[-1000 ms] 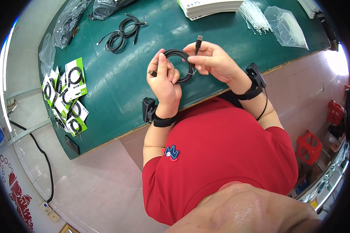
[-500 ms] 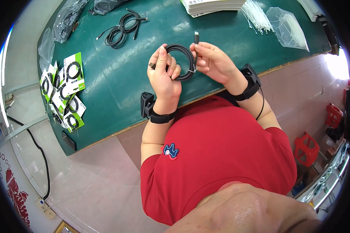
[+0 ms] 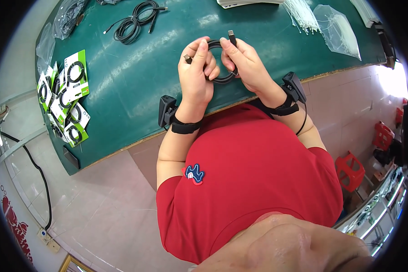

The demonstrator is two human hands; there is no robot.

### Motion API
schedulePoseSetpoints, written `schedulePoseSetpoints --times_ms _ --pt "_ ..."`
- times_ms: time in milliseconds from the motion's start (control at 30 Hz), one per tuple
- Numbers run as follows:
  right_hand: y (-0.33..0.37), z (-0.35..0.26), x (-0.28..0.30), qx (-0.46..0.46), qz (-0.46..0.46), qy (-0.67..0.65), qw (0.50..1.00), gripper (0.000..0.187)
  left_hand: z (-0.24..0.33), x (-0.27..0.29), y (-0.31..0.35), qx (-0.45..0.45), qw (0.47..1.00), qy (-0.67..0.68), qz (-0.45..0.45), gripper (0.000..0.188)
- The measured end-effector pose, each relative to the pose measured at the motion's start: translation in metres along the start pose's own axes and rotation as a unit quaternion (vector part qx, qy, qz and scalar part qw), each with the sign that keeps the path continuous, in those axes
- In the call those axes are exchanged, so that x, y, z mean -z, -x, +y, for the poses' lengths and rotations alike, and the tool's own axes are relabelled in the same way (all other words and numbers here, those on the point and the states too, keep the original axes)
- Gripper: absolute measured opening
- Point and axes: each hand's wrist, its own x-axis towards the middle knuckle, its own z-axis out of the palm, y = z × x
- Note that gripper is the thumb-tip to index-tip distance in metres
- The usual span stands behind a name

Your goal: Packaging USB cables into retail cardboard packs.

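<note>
A coiled black cable (image 3: 224,80) is held up between both my hands, over the near edge of the green table (image 3: 145,90). My left hand (image 3: 197,63) is closed round the left side of the coil, and one plug (image 3: 187,59) sticks out past its fingers. On the other side my right hand (image 3: 243,59) grips the coil, with the second plug (image 3: 232,38) pointing up beside its thumb. Fingers cover parts of the loop, and the tie seen earlier on it is hidden now.
Carded black cables (image 3: 68,97) lie heaped at the table's left. Loose black cables (image 3: 132,26) lie farther back. At the back right are a stack of cards (image 3: 249,3), white cable ties (image 3: 301,16) and a clear bag of ties (image 3: 337,34). A red stool (image 3: 350,171) stands on the floor at right.
My right hand has moved from the plug's base onto the coil, now wrapping its right side. My left hand is turned slightly, and both hands are closer together. The head view has shifted a little.
</note>
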Motion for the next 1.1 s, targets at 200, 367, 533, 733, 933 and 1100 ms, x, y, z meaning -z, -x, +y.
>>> schedulePoseSetpoints --times_ms 200,367,533,733,933,1100 --pt "-0.009 0.003 -0.006 0.009 0.084 -0.105 0.991 0.033 -0.026 -0.03 0.01 -0.109 0.991 -0.009 0.08 0.036" --pt "-0.005 0.006 -0.013 -0.031 0.086 -0.157 0.983 0.035 -0.038 -0.012 -0.002 -0.238 0.965 -0.104 0.041 0.036" --pt "0.0 0.012 -0.009 -0.016 0.062 -0.192 0.979 0.035 -0.026 -0.009 -0.005 -0.159 0.982 -0.09 0.051 0.037" --pt "-0.004 0.013 -0.01 -0.033 0.046 -0.214 0.975 0.036 -0.013 -0.007 -0.007 -0.126 0.986 -0.096 0.052 0.044" --pt "-0.008 0.014 -0.01 0.09 0.079 -0.09 0.989 0.033 -0.005 -0.009 -0.004 -0.077 0.995 -0.057 0.031 0.042" --pt "-0.006 0.005 -0.007 0.109 0.045 -0.048 0.992 0.037 0.003 -0.012 -0.004 -0.047 0.998 -0.004 0.047 0.04"
